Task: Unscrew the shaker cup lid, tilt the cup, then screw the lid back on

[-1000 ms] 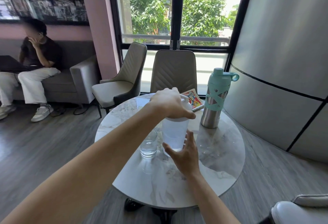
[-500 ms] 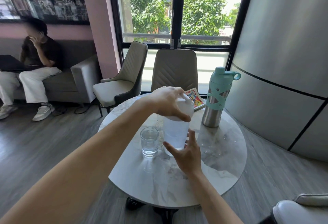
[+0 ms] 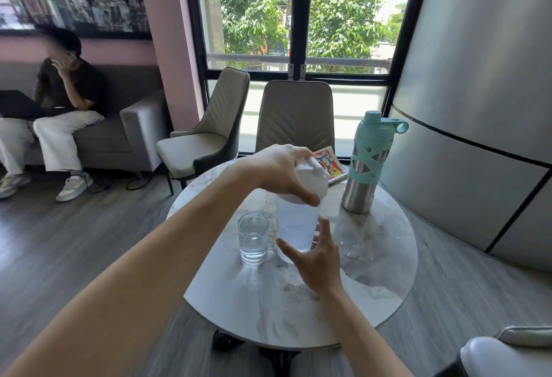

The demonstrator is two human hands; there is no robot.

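The translucent shaker cup (image 3: pixel 297 227) stands upright near the middle of the round marble surface (image 3: pixel 385 257), with its white lid (image 3: pixel 313 181) on top. The left hand (image 3: pixel 280 172) comes over from the left and covers the lid, its grip clamped on it: the thumb presses the lid's near rim and the fingers curl over the far side. The right hand (image 3: pixel 316 252) is at the cup's lower part from the near side, thumb out to the left and fingers spread upward along the right of the wall; its grip is apart, and whether the fingertips actually touch the cup cannot be told.

Just left of the cup, close but apart, stands a clear drinking glass (image 3: pixel 253 237) with some water in it. Behind and to the right is a steel bottle (image 3: pixel 366 164) with a teal cap and teal sleeve, upright. A colourful booklet (image 3: pixel 330 164) lies flat between the lid and the bottle, at the far edge. Two beige chairs (image 3: pixel 295 116) stand beyond, before the window
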